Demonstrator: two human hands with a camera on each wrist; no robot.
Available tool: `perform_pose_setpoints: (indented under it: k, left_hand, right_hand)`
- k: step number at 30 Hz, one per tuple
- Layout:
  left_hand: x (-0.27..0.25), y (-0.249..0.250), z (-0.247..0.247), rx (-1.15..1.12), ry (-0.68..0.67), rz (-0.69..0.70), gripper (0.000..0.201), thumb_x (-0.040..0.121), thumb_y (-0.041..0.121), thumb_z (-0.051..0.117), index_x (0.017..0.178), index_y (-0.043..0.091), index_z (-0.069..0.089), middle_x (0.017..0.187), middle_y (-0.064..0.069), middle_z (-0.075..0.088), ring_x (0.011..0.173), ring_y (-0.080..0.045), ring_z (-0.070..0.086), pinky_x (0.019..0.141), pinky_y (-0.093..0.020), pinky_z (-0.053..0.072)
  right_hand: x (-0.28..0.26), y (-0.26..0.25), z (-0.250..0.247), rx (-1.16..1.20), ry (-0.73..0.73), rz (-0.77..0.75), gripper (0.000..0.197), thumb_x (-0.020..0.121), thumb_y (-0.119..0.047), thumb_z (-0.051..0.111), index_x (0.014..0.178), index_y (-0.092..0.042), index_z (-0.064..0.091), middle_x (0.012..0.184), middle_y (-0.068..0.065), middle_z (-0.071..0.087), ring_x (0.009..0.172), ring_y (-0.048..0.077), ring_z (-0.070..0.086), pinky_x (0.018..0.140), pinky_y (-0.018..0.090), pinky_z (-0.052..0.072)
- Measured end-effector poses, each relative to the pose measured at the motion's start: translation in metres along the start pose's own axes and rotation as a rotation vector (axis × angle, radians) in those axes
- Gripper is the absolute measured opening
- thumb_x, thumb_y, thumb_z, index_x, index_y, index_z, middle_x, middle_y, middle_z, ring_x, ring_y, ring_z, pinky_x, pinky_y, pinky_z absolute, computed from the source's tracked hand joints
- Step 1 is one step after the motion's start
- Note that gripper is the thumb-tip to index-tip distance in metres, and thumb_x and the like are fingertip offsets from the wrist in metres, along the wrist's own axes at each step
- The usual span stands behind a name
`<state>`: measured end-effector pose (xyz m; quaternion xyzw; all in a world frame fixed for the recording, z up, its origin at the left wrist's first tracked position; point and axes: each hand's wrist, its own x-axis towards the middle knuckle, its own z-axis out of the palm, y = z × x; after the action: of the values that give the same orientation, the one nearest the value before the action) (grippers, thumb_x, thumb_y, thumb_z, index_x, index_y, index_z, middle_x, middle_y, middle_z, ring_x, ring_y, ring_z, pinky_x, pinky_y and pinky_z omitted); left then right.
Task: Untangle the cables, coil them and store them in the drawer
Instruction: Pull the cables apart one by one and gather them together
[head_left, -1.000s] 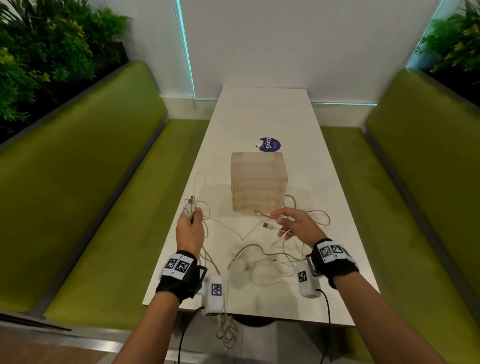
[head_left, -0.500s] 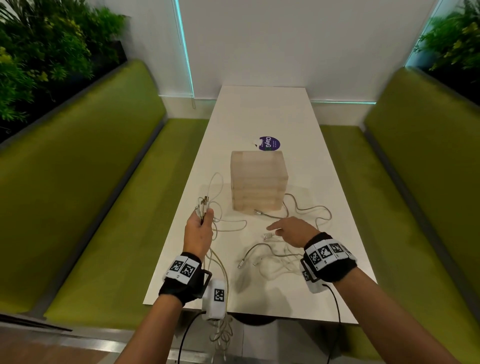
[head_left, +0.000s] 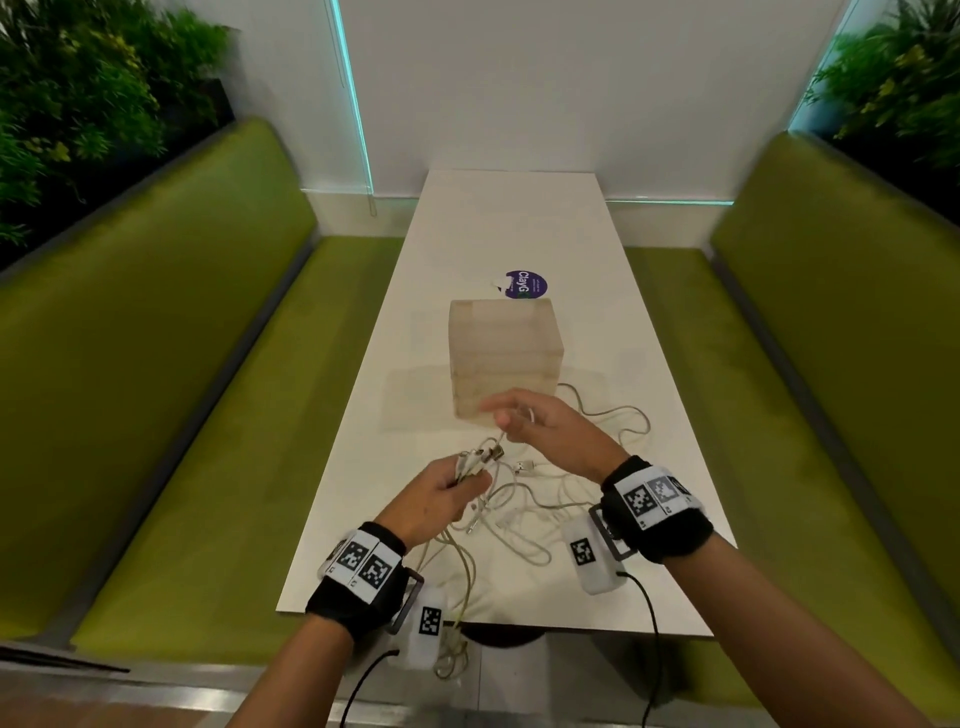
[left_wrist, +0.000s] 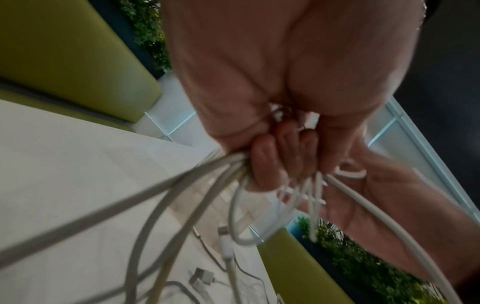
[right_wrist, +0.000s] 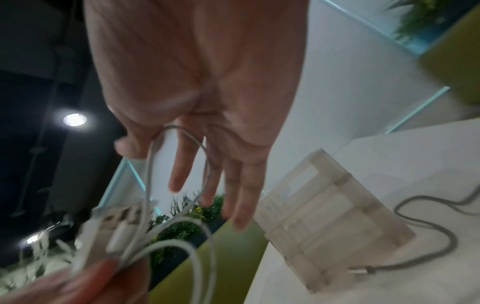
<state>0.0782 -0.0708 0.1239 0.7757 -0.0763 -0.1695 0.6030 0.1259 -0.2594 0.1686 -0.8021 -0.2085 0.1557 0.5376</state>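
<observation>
Several white cables (head_left: 524, 514) lie tangled on the near end of the white table (head_left: 519, 223). My left hand (head_left: 467, 480) grips a bundle of cable ends (head_left: 475, 460) above the tangle; in the left wrist view its curled fingers (left_wrist: 283, 156) close round the strands (left_wrist: 182, 185). My right hand (head_left: 506, 421) hovers just beyond it and pinches one thin cable loop (right_wrist: 179, 133) between thumb and forefinger, the other fingers (right_wrist: 233, 185) straight. The translucent drawer box (head_left: 504, 353) (right_wrist: 332, 218) stands behind both hands, its drawers closed.
A grey cable (head_left: 618, 415) curls to the right of the box. A loose USB plug (head_left: 524, 466) lies on the table. Some cable hangs over the front edge (head_left: 452, 649). A purple sticker (head_left: 527, 284) sits behind the box. Green benches (head_left: 208, 364) flank the table.
My left hand carried the bundle rightward to the table's middle. My right hand rose off the table, came toward the left hand and took hold of a cable.
</observation>
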Motion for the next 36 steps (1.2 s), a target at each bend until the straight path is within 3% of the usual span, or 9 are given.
perform_pose_setpoints:
  k: [3,8,11,14,18,23,26,32,36]
  left_hand:
    - [-0.008,-0.001,-0.006,-0.076,-0.024,-0.008,0.027,0.096,0.017,0.051,0.07,0.015,0.045,0.057,0.006,0.029,0.05,-0.008,0.026,0.049,-0.02,0.027]
    - [-0.012,-0.006,-0.014,-0.226,0.075,-0.008,0.024,0.098,0.022,0.045,0.088,0.004,0.059,0.054,0.011,0.029,0.048,-0.008,0.026,0.048,-0.019,0.028]
    - [-0.012,-0.005,-0.012,-0.244,0.003,0.002,0.026,0.097,0.021,0.047,0.079,0.01,0.063,0.053,0.01,0.028,0.047,-0.008,0.024,0.047,-0.018,0.024]
    - [-0.015,-0.003,-0.012,-0.241,-0.125,0.002,0.035,0.095,0.02,0.049,0.061,0.024,0.055,0.053,0.009,0.026,0.047,-0.008,0.02,0.047,-0.021,0.019]
    - [-0.018,-0.004,-0.021,-0.24,-0.193,-0.041,0.035,0.093,0.023,0.054,0.061,0.016,0.043,0.051,0.009,0.025,0.045,-0.007,0.019,0.047,-0.022,0.016]
    - [-0.022,-0.004,-0.026,-0.217,-0.241,-0.034,0.031,0.095,0.025,0.051,0.072,0.005,0.057,0.051,0.008,0.025,0.045,-0.008,0.019,0.048,-0.023,0.015]
    - [-0.021,-0.004,-0.029,-0.193,-0.11,-0.029,0.029,0.096,0.023,0.046,0.081,0.004,0.062,0.051,0.01,0.028,0.045,-0.007,0.022,0.045,-0.02,0.021]
    - [-0.017,-0.008,-0.039,-0.301,0.217,0.013,0.03,0.099,0.024,0.042,0.078,0.008,0.057,0.053,0.007,0.026,0.045,-0.008,0.022,0.045,-0.019,0.022]
    - [-0.013,-0.01,-0.04,-0.372,0.31,0.029,0.032,0.1,0.027,0.043,0.073,0.012,0.052,0.053,0.007,0.022,0.045,-0.009,0.019,0.045,-0.02,0.019]
  right_hand:
    - [-0.003,0.012,-0.001,0.085,0.007,0.072,0.022,0.097,-0.02,0.049,0.111,-0.008,0.062,0.103,0.006,0.068,0.094,0.019,0.068,0.086,0.039,0.056]
    - [-0.017,0.017,0.007,0.061,-0.115,0.11,0.027,0.097,-0.014,0.049,0.123,-0.01,0.057,0.077,0.008,0.066,0.073,0.02,0.067,0.071,0.029,0.056]
    - [-0.021,0.018,0.024,0.045,-0.188,0.158,0.039,0.093,-0.023,0.058,0.131,-0.019,0.052,0.077,0.009,0.065,0.071,0.023,0.068,0.068,0.03,0.055]
    - [-0.024,0.016,0.038,0.096,-0.152,0.189,0.036,0.085,-0.026,0.068,0.118,-0.028,0.054,0.087,0.005,0.062,0.066,0.029,0.069,0.065,0.036,0.056]
    - [-0.026,0.011,0.047,0.112,-0.105,0.233,0.044,0.076,-0.021,0.077,0.105,-0.025,0.044,0.099,0.008,0.061,0.055,0.025,0.064,0.051,0.03,0.053]
    - [-0.025,0.01,0.049,0.122,-0.07,0.25,0.042,0.08,-0.02,0.073,0.113,-0.025,0.047,0.089,0.009,0.057,0.044,0.021,0.056,0.038,0.024,0.044]
    - [-0.029,0.013,0.052,0.111,-0.131,0.236,0.008,0.092,-0.022,0.058,0.088,-0.015,0.057,0.066,0.003,0.053,0.042,0.016,0.056,0.039,0.024,0.045]
    - [-0.049,0.027,0.074,0.217,-0.329,0.356,0.021,0.1,-0.021,0.044,0.084,-0.008,0.051,0.065,0.006,0.05,0.047,0.019,0.061,0.041,0.024,0.049]
    - [-0.072,0.043,0.104,0.304,-0.536,0.423,0.018,0.099,-0.018,0.044,0.085,-0.009,0.052,0.066,0.005,0.057,0.057,0.015,0.064,0.056,0.024,0.055]
